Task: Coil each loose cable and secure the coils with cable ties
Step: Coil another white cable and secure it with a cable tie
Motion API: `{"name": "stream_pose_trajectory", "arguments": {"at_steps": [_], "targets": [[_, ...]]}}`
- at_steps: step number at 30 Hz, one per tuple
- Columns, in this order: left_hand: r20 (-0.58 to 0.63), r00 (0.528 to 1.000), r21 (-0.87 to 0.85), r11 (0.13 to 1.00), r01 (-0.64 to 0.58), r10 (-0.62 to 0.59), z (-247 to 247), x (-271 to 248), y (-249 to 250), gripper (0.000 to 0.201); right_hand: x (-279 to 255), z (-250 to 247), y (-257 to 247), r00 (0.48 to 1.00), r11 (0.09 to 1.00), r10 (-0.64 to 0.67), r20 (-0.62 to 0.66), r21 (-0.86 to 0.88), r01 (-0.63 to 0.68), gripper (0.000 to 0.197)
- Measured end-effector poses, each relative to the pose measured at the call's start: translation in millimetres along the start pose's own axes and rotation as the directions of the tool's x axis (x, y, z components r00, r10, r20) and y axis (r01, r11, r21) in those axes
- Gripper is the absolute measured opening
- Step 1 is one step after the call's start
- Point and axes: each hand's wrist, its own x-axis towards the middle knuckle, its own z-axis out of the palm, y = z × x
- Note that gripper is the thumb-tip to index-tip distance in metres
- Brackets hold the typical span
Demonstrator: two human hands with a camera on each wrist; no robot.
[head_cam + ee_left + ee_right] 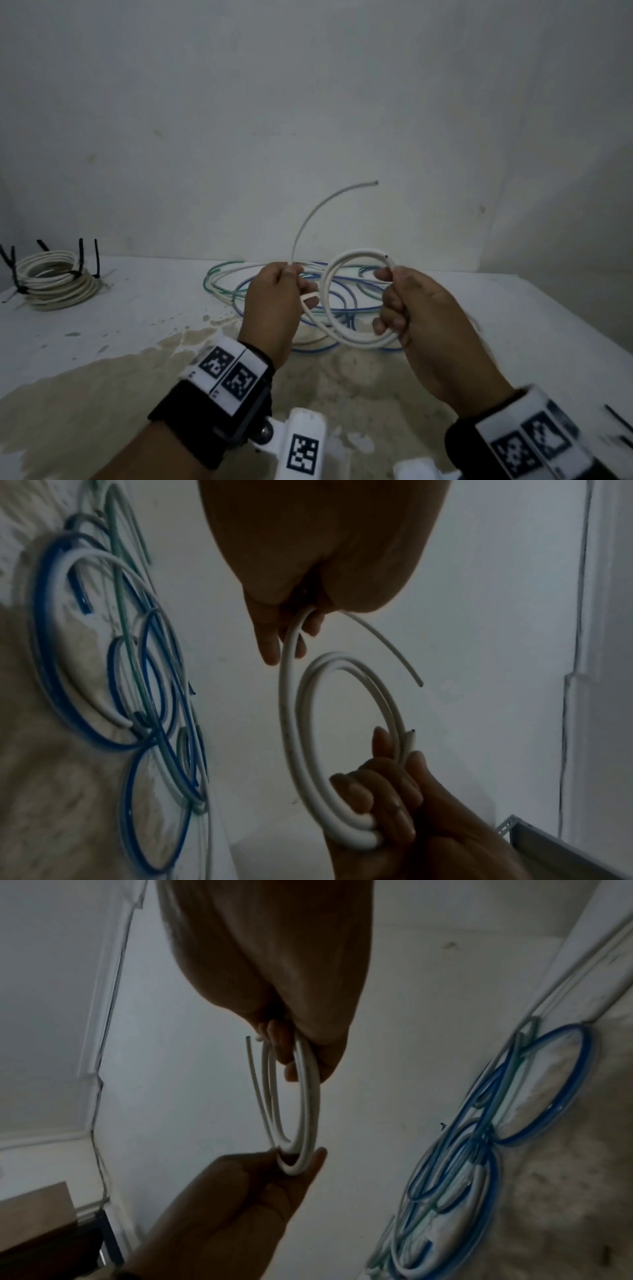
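Above the near centre of the stained white table (113, 329), both hands hold one white cable (325, 291) clear of the surface, wound into roughly two loops. Right hand (421, 318) grips the right side of the coil: fingers (373, 791) curled round the bundled strands, thumb pressed on top, one cut end poking out just past the thumb. Left hand (274, 301) grips the left side: cable runs through the curled fingers (270, 639), thumb and forefinger pinching it. The free tail leaves the top of that fist and arcs up and to the right, its tip in mid-air. Right wrist view shows the coil edge-on between the two hands.

Beyond the hands, on the table, loose blue, green and white cables (239, 284) lie tangled in overlapping loops. Far left: a finished white coil (56, 282) bound with black cable ties (81, 255), tie tails sticking up. Near right edge: thin black strips (618, 416), too blurred to identify.
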Motion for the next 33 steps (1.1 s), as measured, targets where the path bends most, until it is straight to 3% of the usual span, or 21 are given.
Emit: {"name": "stream_pose_trajectory", "arguments": {"at_steps": [5,13,17,20,24,26,28,30,32,33], "targets": [[0.169,0.983,0.174,0.98,-0.1,0.07,-10,-5,1,0.024,-4,4,12,0.997,0.984,0.057,0.058,-0.171,-0.047,0.027],[0.356,0.932,0.052,0.997,0.051,-0.066,-8,-13,5,0.03,0,0,8,0.99,0.916,0.074,0.123,-0.401,-0.019,0.026],[0.492,0.869,0.225,0.971,-0.075,-0.047,-7,-17,13,0.023,2,-7,7,0.976,0.835,0.005,0.22,-0.538,0.117,0.028],[0.54,0.841,0.365,0.911,-0.193,-0.038,-6,-14,12,0.029,0,-4,4,0.946,0.745,-0.02,0.322,-0.626,0.229,0.029],[0.497,0.868,0.358,0.911,-0.205,0.0,-3,-13,5,0.031,0,-5,10,0.988,0.724,-0.033,0.148,-0.679,0.126,0.015],[0.453,0.892,0.364,0.914,-0.179,-0.005,-3,-13,3,0.034,2,-10,12,1.0,0.809,0.017,-0.001,-0.587,-0.014,0.051],[0.403,0.915,0.36,0.92,-0.154,-0.005,-5,-10,2,0.034,3,-17,6,0.995,0.865,-0.024,-0.102,-0.501,-0.031,0.081],[0.392,0.919,0.419,0.884,-0.21,0.032,-7,-8,1,0.037,-1,-18,-8,0.975,0.76,-0.214,-0.066,-0.638,0.124,0.076],[0.412,0.91,0.459,0.854,-0.245,0.04,-5,-10,0,0.038,-1,-18,-14,0.904,0.451,-0.404,0.141,-0.829,0.331,0.051],[0.426,0.905,0.445,0.867,-0.225,0.016,-3,-12,-1,0.038,0,-19,-14,0.877,0.318,-0.427,0.222,-0.871,0.375,0.04]]}}
